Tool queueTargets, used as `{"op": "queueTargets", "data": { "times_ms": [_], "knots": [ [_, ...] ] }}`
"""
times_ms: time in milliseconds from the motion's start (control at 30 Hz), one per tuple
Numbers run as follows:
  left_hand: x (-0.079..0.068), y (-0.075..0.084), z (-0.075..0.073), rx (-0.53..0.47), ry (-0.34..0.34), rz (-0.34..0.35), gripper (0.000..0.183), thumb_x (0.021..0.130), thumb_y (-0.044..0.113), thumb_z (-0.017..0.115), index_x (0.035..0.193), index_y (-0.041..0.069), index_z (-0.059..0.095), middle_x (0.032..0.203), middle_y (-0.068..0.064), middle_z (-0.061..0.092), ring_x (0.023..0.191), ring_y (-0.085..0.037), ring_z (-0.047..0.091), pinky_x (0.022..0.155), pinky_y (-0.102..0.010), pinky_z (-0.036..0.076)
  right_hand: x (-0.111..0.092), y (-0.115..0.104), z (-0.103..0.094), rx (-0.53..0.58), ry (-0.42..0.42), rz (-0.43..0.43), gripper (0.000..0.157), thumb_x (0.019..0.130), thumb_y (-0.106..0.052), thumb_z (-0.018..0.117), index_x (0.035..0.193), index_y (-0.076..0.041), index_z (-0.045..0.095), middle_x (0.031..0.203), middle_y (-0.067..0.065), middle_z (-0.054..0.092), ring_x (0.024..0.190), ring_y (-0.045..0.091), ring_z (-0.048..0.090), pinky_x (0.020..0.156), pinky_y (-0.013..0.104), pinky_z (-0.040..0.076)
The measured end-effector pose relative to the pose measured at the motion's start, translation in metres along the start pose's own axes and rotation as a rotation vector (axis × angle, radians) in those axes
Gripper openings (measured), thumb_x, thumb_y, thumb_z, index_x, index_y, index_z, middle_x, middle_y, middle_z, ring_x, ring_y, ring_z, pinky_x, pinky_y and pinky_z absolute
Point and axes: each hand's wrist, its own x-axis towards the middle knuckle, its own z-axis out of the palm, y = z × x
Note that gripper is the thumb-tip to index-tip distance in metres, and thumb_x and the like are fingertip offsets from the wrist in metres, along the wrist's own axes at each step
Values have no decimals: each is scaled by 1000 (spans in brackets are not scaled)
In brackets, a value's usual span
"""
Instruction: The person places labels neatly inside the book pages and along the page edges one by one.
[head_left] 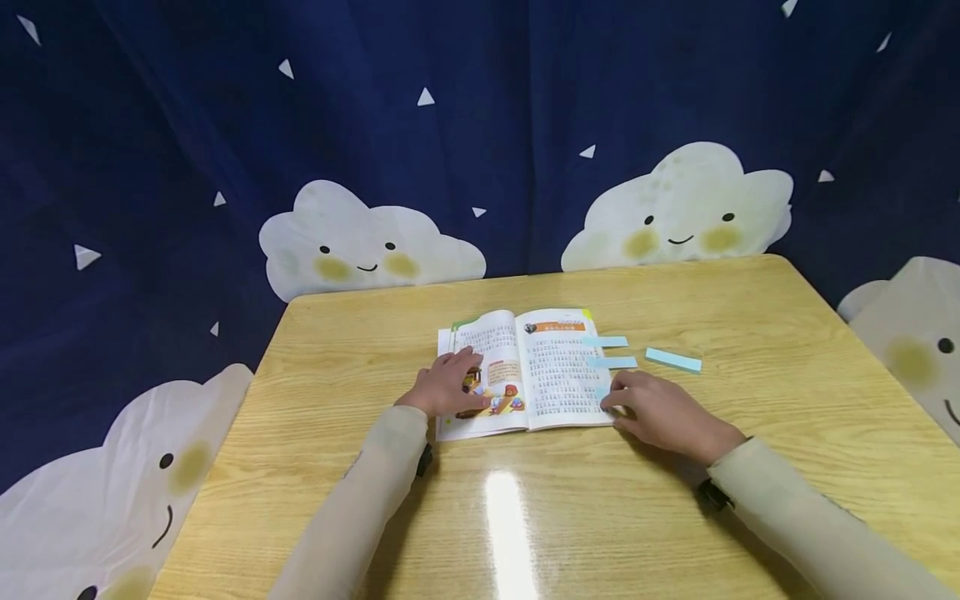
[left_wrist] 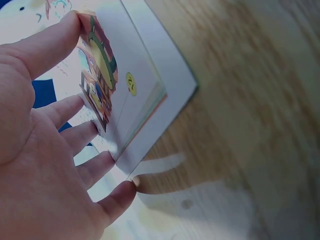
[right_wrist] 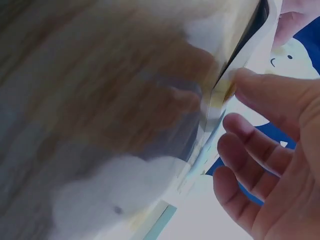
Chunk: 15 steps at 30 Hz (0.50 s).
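An open book (head_left: 561, 379) with printed text and coloured pictures lies on the wooden table. My left hand (head_left: 448, 385) rests on its left page, the fingers spread over the text and a picture. My right hand (head_left: 660, 412) is at the lower right edge of the right page. In the right wrist view its thumb (right_wrist: 250, 80) touches the page edge, while the bent fingers lie on the page side, so the edge is held between them. Two pale blue sticky strips (head_left: 617, 362) stick out from the right page. A third blue strip (head_left: 602, 391) is partly hidden by my right hand.
A pale blue pad of strips (head_left: 673, 360) lies on the table (head_left: 337, 350) to the right of the book. Behind the table hangs a dark blue curtain (head_left: 510, 125) with white clouds and triangles. A bright reflection crosses the front of the table.
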Motion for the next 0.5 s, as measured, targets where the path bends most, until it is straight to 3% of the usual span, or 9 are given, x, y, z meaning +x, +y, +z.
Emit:
{"op": "queueTargets", "data": {
  "times_ms": [200,500],
  "knots": [
    [0,0,-2,2,10,12,78,89,47,69,155,24,35,168,-1,19,153,-36,21,116,-68,21,-1,2,-2,1,29,-31,11,83,-12,79,91,-19,79,92,-4,64,80,7,57,68,28,50],
    [0,0,-1,0,3,4,80,89,48,69,156,24,33,168,-1,18,153,-35,21,116,-68,22,3,2,0,-41,231,-65,12,83,-9,77,81,-20,72,75,-7,55,68,7,44,61,24,40]
  ]
}}
